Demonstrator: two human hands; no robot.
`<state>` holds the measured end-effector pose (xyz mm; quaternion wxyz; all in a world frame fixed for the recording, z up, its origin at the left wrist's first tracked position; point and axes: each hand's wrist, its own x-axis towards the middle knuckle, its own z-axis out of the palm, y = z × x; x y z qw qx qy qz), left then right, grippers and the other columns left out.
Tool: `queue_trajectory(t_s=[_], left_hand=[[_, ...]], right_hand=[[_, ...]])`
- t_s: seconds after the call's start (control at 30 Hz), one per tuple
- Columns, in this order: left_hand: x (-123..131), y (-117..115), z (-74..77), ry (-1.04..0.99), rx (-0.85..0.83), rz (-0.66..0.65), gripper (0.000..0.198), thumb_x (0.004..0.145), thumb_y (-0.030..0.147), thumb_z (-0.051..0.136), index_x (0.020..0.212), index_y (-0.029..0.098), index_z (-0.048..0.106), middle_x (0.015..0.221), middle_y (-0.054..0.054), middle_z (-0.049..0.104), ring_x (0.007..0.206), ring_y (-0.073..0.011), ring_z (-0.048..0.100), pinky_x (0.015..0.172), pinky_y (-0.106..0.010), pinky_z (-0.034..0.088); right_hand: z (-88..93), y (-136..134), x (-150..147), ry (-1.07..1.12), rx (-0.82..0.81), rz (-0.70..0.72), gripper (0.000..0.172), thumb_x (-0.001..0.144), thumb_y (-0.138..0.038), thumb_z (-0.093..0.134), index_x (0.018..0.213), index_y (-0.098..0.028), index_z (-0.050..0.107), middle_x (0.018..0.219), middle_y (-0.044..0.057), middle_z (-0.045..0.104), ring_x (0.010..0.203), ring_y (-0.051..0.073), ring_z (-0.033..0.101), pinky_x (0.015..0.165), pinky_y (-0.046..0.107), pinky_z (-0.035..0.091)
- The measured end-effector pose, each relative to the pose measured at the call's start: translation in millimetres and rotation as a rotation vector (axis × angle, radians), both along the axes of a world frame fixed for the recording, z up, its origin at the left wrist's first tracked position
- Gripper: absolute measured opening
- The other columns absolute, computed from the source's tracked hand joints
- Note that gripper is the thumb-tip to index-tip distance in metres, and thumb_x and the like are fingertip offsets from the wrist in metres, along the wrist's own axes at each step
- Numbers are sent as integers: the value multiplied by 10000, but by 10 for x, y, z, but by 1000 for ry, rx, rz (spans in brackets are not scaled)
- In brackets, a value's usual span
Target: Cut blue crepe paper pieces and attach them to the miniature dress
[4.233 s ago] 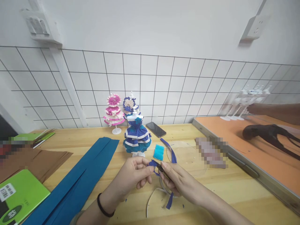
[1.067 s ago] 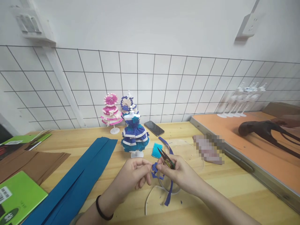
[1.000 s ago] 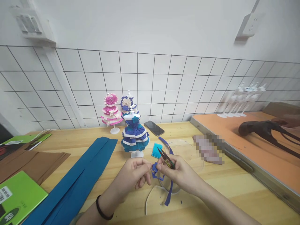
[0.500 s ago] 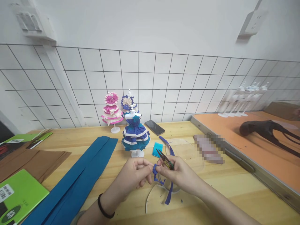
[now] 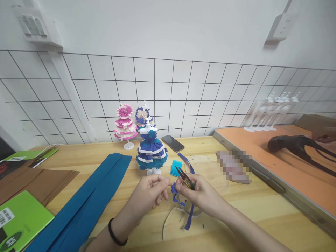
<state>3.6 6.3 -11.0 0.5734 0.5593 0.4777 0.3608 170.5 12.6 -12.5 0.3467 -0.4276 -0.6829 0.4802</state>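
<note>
My right hand [image 5: 201, 192] holds small dark-bladed scissors [image 5: 183, 175], points up and to the left. Between its thumb and finger it also pinches a frilled blue-purple crepe paper strip [image 5: 174, 190], whose cut tail hangs below. My left hand [image 5: 153, 190], its fingertips pinched together, is just left of the strip with a small gap between. Whatever those fingertips hold, if anything, is too small to make out. Just beyond the hands, a mini dress form [image 5: 151, 150] wears tiered blue, teal and white paper ruffles. A turquoise stack of folded paper [image 5: 176, 168] lies beside it.
A phone [image 5: 172, 143], a longer purple strip [image 5: 189, 219] and small scraps lie on the wooden table. Teal crepe sheets [image 5: 86, 196] and green packets [image 5: 28, 220] are at left. Pink [image 5: 125, 122] and blue-cream figures stand behind. An orange-topped table [image 5: 244, 140] adjoins at right.
My left fingertips have come off the blue-purple strip and moved slightly left. My right hand stays nearly in place with the scissors and strip.
</note>
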Motion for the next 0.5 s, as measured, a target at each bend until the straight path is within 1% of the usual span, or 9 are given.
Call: queue_trajectory(t_s=[0.1, 0.17, 0.23, 0.3, 0.37, 0.43, 0.5], left_hand=[[38, -28, 10, 25, -21, -21, 267, 678, 409, 557, 658, 143, 556, 514, 51, 465, 387, -40, 327, 362, -163, 239], [63, -46, 9, 67, -33, -27, 223, 651, 364, 589, 645, 143, 554, 503, 57, 457, 391, -39, 321, 361, -160, 232], [80, -52, -12, 98, -42, -21, 186, 652, 326, 578, 610, 150, 540, 476, 56, 462, 388, -45, 327, 362, -161, 233], [86, -46, -60, 98, -54, -27, 158, 665, 307, 554, 623, 155, 541, 476, 46, 493, 388, -51, 344, 365, -161, 245], [84, -31, -125, 87, -68, -52, 151, 682, 299, 527, 665, 150, 549, 486, 34, 517, 380, -50, 341, 363, -159, 249], [79, -9, -186, 74, -81, -61, 163, 688, 291, 515, 741, 143, 557, 519, 27, 525, 375, -47, 336, 356, -159, 250], [75, 15, -226, 64, -49, 2, 241, 651, 251, 555, 868, 146, 548, 628, 16, 532, 416, -51, 375, 376, -165, 290]], right_hand=[[-16, 8, -2, 3, 0, -13, 203, 761, -340, 528, 679, -156, 508, 568, -39, 441, 537, 96, 402, 509, 201, 323], [-31, 16, 2, 21, 1, -30, 199, 750, -341, 541, 678, -158, 509, 571, -42, 430, 515, 88, 385, 485, 196, 309], [-44, 24, 6, 49, -16, -51, 206, 739, -357, 554, 688, -162, 511, 569, -47, 421, 468, 73, 352, 443, 193, 285], [-47, 29, 4, 79, -62, -74, 237, 725, -395, 564, 701, -166, 509, 532, -62, 393, 405, 56, 295, 395, 193, 247], [-41, 30, -5, 110, -127, -101, 273, 708, -430, 575, 708, -169, 498, 482, -82, 342, 358, 42, 237, 357, 193, 201], [-30, 28, -21, 157, -176, -117, 298, 691, -448, 587, 697, -170, 479, 449, -99, 299, 335, 34, 208, 338, 190, 166], [-22, 27, -38, 205, -216, -126, 314, 681, -460, 592, 690, -175, 459, 420, -113, 265, 321, 31, 184, 326, 184, 139]])
